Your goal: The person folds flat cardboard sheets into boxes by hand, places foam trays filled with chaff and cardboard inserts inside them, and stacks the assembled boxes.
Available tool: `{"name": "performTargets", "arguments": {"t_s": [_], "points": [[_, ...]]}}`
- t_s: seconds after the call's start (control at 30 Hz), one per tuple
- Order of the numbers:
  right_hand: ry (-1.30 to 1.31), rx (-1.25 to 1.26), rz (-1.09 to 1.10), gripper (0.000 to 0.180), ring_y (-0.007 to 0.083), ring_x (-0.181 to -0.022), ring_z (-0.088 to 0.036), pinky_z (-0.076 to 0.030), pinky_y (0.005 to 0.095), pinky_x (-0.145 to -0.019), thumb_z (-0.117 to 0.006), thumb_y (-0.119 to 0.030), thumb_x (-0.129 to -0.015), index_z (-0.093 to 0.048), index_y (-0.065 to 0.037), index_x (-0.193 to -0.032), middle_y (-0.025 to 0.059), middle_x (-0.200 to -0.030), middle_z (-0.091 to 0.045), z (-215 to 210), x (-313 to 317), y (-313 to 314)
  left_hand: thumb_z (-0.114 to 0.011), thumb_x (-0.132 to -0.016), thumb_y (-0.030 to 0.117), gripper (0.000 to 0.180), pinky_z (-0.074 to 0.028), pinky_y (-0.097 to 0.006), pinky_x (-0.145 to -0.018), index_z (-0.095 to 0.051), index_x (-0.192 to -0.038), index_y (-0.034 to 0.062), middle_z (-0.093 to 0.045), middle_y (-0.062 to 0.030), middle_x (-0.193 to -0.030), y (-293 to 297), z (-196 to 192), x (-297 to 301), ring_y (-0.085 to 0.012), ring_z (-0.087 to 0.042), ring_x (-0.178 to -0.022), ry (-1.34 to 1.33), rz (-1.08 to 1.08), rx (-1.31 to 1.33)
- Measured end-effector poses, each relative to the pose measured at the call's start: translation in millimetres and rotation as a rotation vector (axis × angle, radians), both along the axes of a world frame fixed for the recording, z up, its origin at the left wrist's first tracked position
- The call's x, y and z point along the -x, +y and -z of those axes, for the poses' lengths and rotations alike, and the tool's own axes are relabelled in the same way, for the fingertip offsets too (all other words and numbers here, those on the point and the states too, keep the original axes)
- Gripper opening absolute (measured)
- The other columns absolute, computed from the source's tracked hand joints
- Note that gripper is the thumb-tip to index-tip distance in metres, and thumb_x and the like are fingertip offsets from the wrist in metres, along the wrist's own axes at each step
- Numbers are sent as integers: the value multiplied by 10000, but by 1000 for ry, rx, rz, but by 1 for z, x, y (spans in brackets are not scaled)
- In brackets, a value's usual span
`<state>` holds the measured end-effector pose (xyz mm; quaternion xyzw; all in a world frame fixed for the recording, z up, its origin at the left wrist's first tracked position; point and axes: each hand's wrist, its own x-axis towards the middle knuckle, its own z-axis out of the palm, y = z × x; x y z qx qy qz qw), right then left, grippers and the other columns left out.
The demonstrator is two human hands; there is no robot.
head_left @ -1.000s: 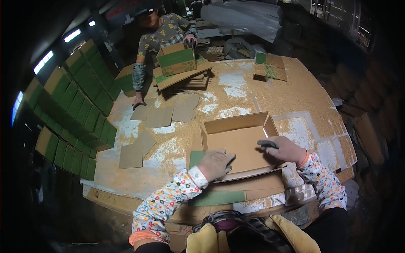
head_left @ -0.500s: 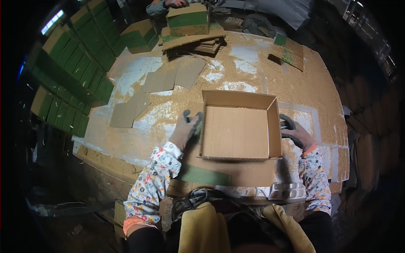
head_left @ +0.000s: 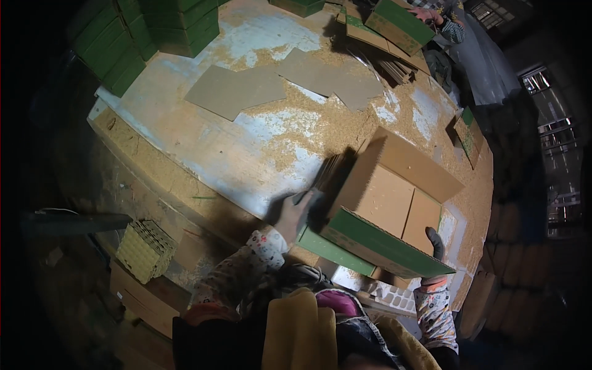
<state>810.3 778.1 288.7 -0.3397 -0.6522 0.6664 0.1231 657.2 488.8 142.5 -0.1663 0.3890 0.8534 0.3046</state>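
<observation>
On a wide worktable, speckled with sawdust-coloured grit and patches of pale blue, a person tilts up a cardboard box. Seen from the head camera looking down, the box stands on its edge at the near side of the table, its brown folded bottom facing the viewer and a green-printed flap along its lower edge. The left hand presses flat against the box's left side, fingers spread wide. The right hand, in a dark glove, grips the box's lower right corner; only the fingertips show above the flap. Both forearms wear patterned floral sleeves.

Farther out on the table lie several flat brown cardboard sheets, well apart from the box. Stacks of green boxes line the far left edge. At the top, another person's hand rests on a green and brown box above a pile of flat cardboard. Below the table on the left sits a stack of yellowish egg trays.
</observation>
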Motion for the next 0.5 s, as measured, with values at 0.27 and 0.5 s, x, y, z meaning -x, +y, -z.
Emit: {"name": "performTargets", "arguments": {"t_s": [0.27,0.5], "points": [[-5,430,-292,735,224,-986,-601,-505,300,-838,-789,-200,-749,-381,9,-1325,178,-1091,-601,72,197,-234,-581,-895,176,180,-490,-338,-651,-614,-1015,47,-642,-91,-836,-253,114,-56,-217,-609,-714,301,9,883],[101,-602,-607,583,385,-1225,-446,-351,403,-1040,-690,-239,-817,-460,5,-1295,245,-1308,-453,73,120,-212,-632,-846,127,312,-465,-382,-874,-576,-1114,-23,-598,-195,-1040,-160,-9,-49,-318,-578,-991,716,472,766]]}}
